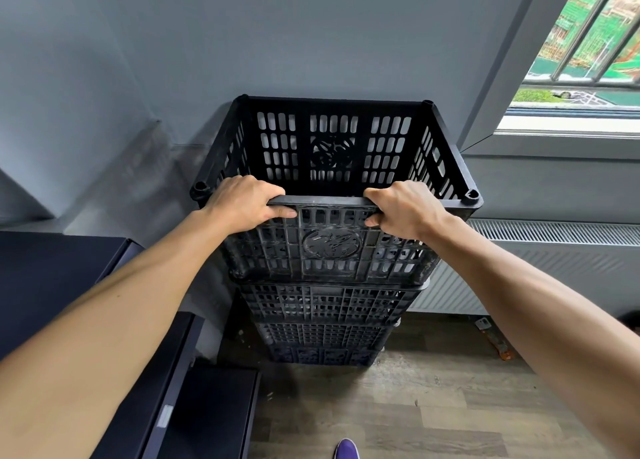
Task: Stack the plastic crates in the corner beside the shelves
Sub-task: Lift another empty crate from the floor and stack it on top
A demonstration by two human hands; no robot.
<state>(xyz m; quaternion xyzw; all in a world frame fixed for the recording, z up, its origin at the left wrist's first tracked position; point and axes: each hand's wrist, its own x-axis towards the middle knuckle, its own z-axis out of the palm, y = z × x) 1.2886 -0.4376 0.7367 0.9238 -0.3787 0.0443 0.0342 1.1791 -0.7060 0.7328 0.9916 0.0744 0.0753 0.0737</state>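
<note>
A black slotted plastic crate sits on top of a stack of similar black crates standing on the floor against the grey wall. My left hand grips the near rim of the top crate on its left side, fingers curled over the edge. My right hand grips the same rim on the right side. The top crate is empty inside. Whether it rests fully on the crate below or is held slightly above it I cannot tell.
Dark shelves stand to the left of the stack. A white radiator runs along the wall on the right, below a barred window. The wooden floor lies in front, with a purple shoe tip at the bottom edge.
</note>
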